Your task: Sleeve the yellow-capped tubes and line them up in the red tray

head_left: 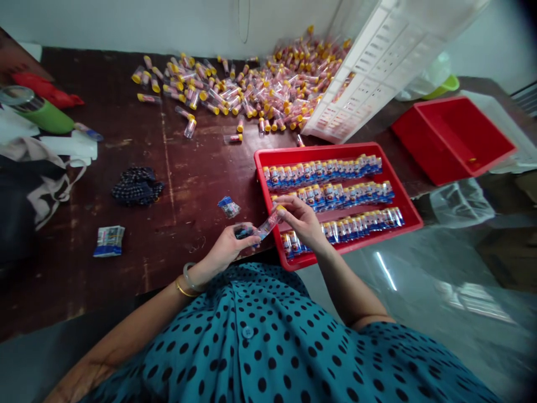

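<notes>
In front of me, my right hand (305, 225) pinches the yellow-capped end of a clear plastic tube (267, 225). The tube slants down to the left, and its lower end meets my left hand (229, 244). My left hand is closed on small printed plastic sleeves (243, 230); whether the tube's end is inside one or only against it, I cannot tell. Just beyond lies a little pile of similar blue printed sleeves (229, 207). Beside my right hand, a red tray (335, 150) holds three rows of yellow-capped tubes in blue printed sleeves (331, 195).
Many loose capped tubes (251, 92) are heaped at the back, beside a tilted white plastic basket (356, 73). An upright red bin (432, 143) stands to the right. Leftward lie a dark checked cloth (137, 186), a sleeve stack (109, 241) and a green-covered jar (50, 116).
</notes>
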{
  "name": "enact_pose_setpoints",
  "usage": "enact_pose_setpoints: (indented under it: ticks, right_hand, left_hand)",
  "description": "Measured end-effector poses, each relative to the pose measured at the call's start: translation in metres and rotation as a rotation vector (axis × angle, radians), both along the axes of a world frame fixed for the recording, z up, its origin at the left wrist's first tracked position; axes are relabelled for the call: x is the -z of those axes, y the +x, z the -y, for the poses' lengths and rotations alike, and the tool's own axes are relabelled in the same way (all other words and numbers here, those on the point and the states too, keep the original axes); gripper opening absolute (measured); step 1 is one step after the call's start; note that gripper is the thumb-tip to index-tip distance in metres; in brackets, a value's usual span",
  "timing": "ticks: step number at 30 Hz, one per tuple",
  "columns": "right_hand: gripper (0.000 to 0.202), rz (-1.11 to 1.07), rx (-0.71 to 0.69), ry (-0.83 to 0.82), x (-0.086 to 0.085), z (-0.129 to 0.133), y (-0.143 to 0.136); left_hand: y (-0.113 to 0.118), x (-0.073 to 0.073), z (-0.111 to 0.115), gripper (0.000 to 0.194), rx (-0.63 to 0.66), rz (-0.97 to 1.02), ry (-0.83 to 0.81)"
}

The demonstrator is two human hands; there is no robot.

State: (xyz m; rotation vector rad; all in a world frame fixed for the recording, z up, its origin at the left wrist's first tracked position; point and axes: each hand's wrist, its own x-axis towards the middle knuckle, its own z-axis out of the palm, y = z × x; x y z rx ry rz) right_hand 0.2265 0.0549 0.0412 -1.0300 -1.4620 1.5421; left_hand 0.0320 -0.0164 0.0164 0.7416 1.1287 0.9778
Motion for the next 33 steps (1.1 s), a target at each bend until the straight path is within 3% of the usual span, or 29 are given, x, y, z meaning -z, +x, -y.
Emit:
enact_pose_setpoints:
  ticks: [4,8,12,17,22,33]
  right_hand:
    - [0.023,0.049,0.134,0.101,0.011,0.014,-0.004]
    - [0.02,-0.022,0.137,0.052,0.02,0.025,-0.003]
    - [0.02,0.025,0.127,0.055,0.017,0.032,0.003]
    - [0.018,0.066,0.073,0.141,0.01,0.041,0.004]
    - [0.016,0.095,0.088,0.18,0.014,0.043,0.005]
    - [0.007,0.105,0.06,0.27,0.02,0.036,0.012]
  left_hand:
    - [0.01,-0.006,0.003,0.036,0.032,0.11,-0.133]
    - [0.011,-0.011,0.004,0.031,0.097,0.212,-0.152]
    - [0.011,-0.015,0.002,0.031,0.163,0.282,-0.197]
    - [0.017,-0.02,-0.001,0.026,0.144,0.251,-0.189]
    - [0.025,-0.027,-0.002,0.022,0.091,0.186,-0.13]
    - [0.031,-0.03,-0.006,0.025,0.107,0.141,-0.11]
